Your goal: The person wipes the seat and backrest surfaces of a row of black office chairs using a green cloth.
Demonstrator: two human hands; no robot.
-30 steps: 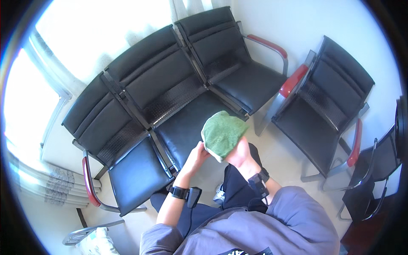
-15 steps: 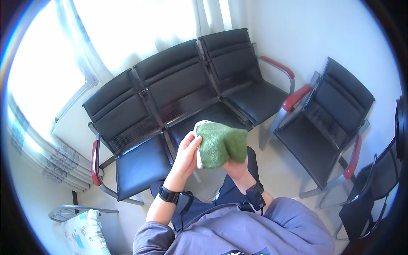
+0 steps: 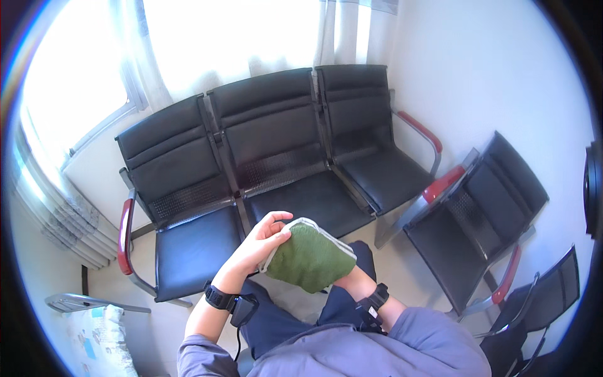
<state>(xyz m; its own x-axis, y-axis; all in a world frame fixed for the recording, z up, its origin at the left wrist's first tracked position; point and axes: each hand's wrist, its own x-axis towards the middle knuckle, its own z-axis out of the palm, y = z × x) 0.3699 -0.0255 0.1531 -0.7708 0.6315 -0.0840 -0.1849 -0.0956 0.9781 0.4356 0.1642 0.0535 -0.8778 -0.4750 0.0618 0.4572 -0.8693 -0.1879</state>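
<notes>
A green padded mitt (image 3: 311, 257) with a pale grey trim along its edge is held in front of the person's torso, above the knees and clear of the seats. The mitt covers the right hand (image 3: 352, 279) completely; only the wrist with a black watch (image 3: 377, 295) protrudes from its lower right side, so whether the fingers inside are spread or closed cannot be determined. The left hand (image 3: 264, 239) is at the mitt's upper left edge, with fingers curled over the trimmed rim and the thumb arched above it, clamped on the fabric. A second black watch (image 3: 220, 296) sits on the left wrist, and a small black device (image 3: 244, 309) with a cable hangs just below it.

Directly beyond the hands stands a three-seat black bench (image 3: 276, 169) with red armrests, set against a curtained window (image 3: 220, 38). A second black bench (image 3: 477, 220) stands along the right-hand wall. A patterned bag (image 3: 100, 342) lies at the lower left.
</notes>
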